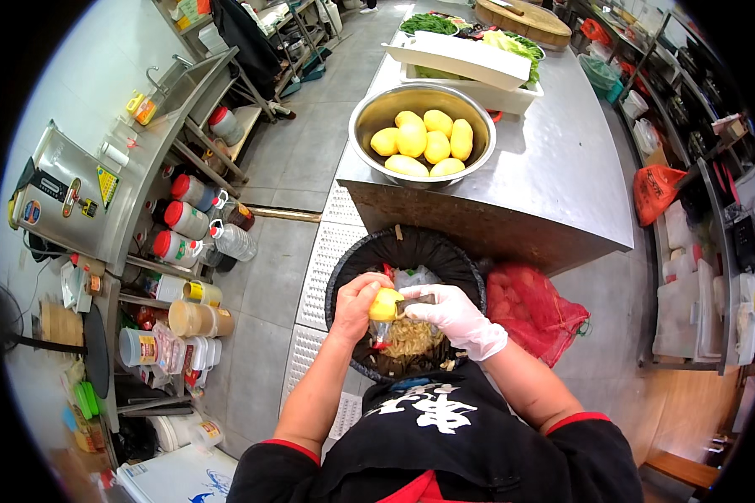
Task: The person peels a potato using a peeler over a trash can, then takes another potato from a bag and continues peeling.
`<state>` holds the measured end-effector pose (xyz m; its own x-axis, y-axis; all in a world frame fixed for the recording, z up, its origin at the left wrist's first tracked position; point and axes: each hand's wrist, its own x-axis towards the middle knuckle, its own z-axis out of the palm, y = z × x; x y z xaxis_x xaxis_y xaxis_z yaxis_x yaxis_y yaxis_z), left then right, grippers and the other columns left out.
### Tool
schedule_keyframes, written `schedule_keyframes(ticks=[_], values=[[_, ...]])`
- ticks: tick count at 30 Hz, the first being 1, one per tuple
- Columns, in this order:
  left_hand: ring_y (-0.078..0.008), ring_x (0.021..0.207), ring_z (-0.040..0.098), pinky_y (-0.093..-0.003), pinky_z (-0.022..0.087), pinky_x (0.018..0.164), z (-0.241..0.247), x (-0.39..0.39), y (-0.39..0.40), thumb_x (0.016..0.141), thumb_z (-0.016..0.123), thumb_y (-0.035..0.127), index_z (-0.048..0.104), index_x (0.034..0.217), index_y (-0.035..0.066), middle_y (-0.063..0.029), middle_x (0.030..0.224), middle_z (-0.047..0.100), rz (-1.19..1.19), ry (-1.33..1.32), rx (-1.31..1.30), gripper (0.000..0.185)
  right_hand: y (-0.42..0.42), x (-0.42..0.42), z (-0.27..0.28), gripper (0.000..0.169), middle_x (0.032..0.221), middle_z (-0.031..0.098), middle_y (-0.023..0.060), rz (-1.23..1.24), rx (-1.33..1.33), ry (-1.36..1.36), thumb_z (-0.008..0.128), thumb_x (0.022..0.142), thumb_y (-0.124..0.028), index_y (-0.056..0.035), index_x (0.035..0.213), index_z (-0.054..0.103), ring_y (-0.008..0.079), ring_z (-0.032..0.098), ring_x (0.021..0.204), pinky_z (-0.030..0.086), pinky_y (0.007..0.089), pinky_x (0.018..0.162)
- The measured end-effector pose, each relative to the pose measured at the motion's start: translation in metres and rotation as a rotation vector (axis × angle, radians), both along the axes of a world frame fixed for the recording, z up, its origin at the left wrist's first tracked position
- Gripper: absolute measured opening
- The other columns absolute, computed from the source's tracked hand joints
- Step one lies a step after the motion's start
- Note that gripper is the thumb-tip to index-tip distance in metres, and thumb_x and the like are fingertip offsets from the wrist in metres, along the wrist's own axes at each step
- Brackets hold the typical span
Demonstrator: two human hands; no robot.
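My bare left hand (354, 307) grips a yellow peeled potato (385, 304) above a round bin lined with a black bag (409, 240). In my right hand (456, 317), which wears a clear plastic glove, is a dark-handled peeler (414, 305); its working end is against the potato and partly hidden. Below both hands lie pale peelings (412, 339) and some plastic wrappings inside the bin. Beyond the bin, a steel bowl (360, 135) with several peeled potatoes (411, 137) stands at the near end of the steel counter (560, 157).
A red mesh sack (528, 308) rests on the floor right of the bin. White foam boxes (459, 60) with greens and a round wooden chopping board (528, 22) sit farther along the counter. Several red-lidded jars (185, 219) fill a shelf at left; a storage rack (708, 264) stands at right.
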<state>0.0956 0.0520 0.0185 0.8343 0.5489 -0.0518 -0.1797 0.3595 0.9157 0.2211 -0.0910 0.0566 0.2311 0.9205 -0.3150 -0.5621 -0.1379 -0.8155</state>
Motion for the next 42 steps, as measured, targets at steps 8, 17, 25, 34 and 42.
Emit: schedule_keyframes(ticks=[8, 17, 25, 34, 42], values=[[-0.0197, 0.077, 0.057, -0.0321, 0.047, 0.059, 0.005, -0.008, -0.010, 0.089, 0.042, 0.042, 0.053, 0.099, 0.006, -0.0084, 0.089, 0.058, -0.054, 0.023, -0.652, 0.039, -0.004, -0.006, 0.006, 0.029, 0.102, 0.058, 0.0106, -0.073, 0.157, -0.207, 0.062, 0.079, -0.008, 0.0063, 0.104, 0.056, 0.0175, 0.058, 0.088, 0.046, 0.0272, 0.080], [-0.0204, 0.057, 0.056, -0.0240, 0.038, 0.035, 0.002, -0.019, -0.003, 0.078, 0.061, 0.027, 0.050, 0.101, 0.006, -0.0131, 0.085, 0.057, -0.366, 0.059, -0.527, 0.033, -0.014, 0.008, 0.005, 0.027, 0.090, 0.062, 0.0077, 0.075, 0.005, -0.129, 0.061, 0.079, -0.004, 0.0048, 0.104, 0.057, 0.0117, 0.058, 0.081, 0.046, 0.0233, 0.076], [-0.0230, 0.057, 0.057, -0.0228, 0.035, 0.031, -0.006, -0.023, -0.011, 0.081, 0.057, 0.029, 0.050, 0.101, 0.008, -0.0153, 0.084, 0.057, -0.236, 0.166, -0.569, 0.031, -0.013, -0.004, 0.004, 0.027, 0.101, 0.061, 0.0083, 0.116, 0.179, -0.876, 0.061, 0.079, -0.007, 0.0051, 0.102, 0.057, 0.0120, 0.056, 0.090, 0.044, 0.0253, 0.082], [-0.0178, 0.047, 0.054, -0.0197, 0.032, 0.029, 0.000, -0.026, -0.011, 0.082, 0.056, 0.029, 0.051, 0.100, 0.006, -0.0119, 0.075, 0.057, -0.354, 0.305, -0.525, 0.030, -0.018, -0.003, 0.008, 0.029, 0.095, 0.062, 0.0116, 0.206, 0.050, -0.849, 0.062, 0.076, -0.012, -0.0020, 0.103, 0.058, 0.0193, 0.060, 0.086, 0.045, 0.0279, 0.078], [-0.0225, 0.074, 0.060, -0.0315, 0.050, 0.062, -0.005, -0.030, -0.005, 0.079, 0.057, 0.039, 0.053, 0.099, 0.003, -0.0139, 0.087, 0.059, -0.394, 0.003, -0.468, 0.042, -0.037, 0.016, -0.009, 0.030, 0.099, 0.061, 0.0050, 0.071, -0.022, -0.228, 0.059, 0.079, -0.004, 0.0029, 0.108, 0.057, 0.0088, 0.055, 0.087, 0.043, 0.0228, 0.080]])
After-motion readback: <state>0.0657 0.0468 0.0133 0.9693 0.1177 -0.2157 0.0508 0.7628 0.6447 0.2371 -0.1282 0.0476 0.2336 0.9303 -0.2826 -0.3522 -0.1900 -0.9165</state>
